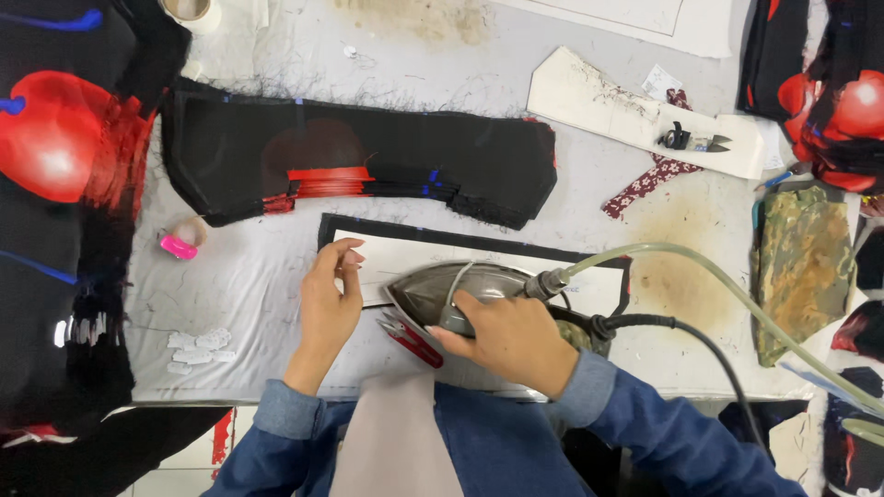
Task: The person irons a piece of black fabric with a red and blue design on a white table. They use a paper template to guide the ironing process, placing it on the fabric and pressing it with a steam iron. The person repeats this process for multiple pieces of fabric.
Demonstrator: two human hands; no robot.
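- While your right hand (pixel 511 339) is wrapped shut around the handle of the steam iron (pixel 460 293), the iron's soleplate rests on the white pattern card (pixel 405 253) directly under your grip.
- Your left hand (pixel 327 299) sits just beside the iron's nose, fingers curled and fingertips pressing down on the card's edge; it clasps nothing.
- Under the card lies a black fabric strip (pixel 460 241), showing as a dark border along the far side of your grip.
- Red snips (pixel 410 339) lie between your two hands, just short of the iron's near edge.
- From the iron's heel, a pale hose (pixel 737 290) and a black cord (pixel 700 345) trail away past your right wrist.
- Beyond your hands, a stack of black and red cut pieces (pixel 368 161) lies across the grey table cover (pixel 239 276).
- Out past your left hand sits a pink chalk piece (pixel 178 246).
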